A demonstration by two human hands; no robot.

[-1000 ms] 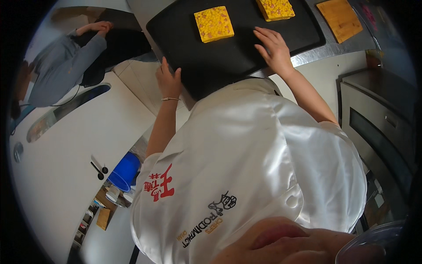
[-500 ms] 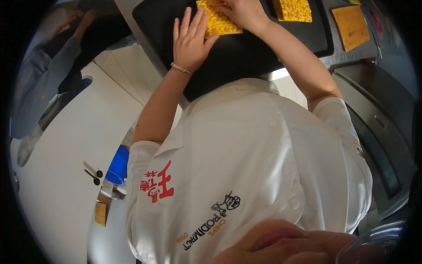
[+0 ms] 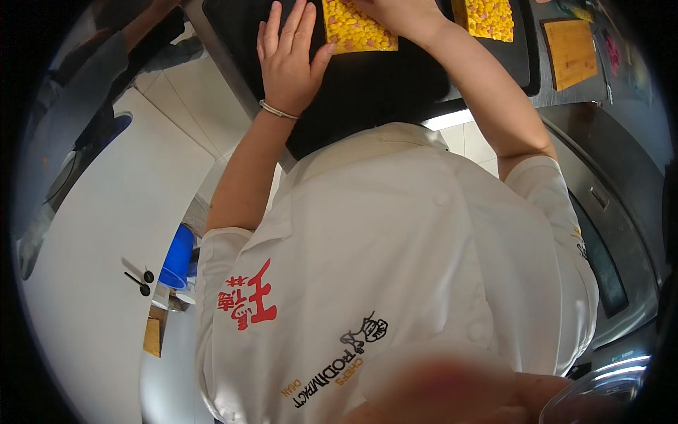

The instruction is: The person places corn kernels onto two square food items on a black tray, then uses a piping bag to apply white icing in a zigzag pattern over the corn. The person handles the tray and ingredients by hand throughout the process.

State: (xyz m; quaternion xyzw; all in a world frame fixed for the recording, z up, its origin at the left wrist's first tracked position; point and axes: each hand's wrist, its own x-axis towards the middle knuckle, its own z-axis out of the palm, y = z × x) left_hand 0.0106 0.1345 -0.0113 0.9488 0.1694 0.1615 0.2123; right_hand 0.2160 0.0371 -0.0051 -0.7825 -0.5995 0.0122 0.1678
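A thick slab topped with yellow corn kernels and small pink bits (image 3: 361,32) lies on the black board (image 3: 367,92) at the top of the head view. My left hand (image 3: 291,67) is flat on its left with the fingers stretched out, the thumb tip at the slab's near left edge. From the right, my right hand (image 3: 409,18) reaches over the slab's far right part; its fingers are mostly cut off by the upper edge. A second corn-topped slab (image 3: 489,20) sits further right on the same board.
Right of the board, a small wooden board (image 3: 569,55) lies on the metal counter. A blue bin (image 3: 178,258) stands low at the left, beyond a white panel (image 3: 106,233). Another person's grey sleeve (image 3: 67,134) shows at the far left.
My left hand has slid left off the slab's top, down to its edge. My right hand stays over the slab. The whole view has also shifted slightly.
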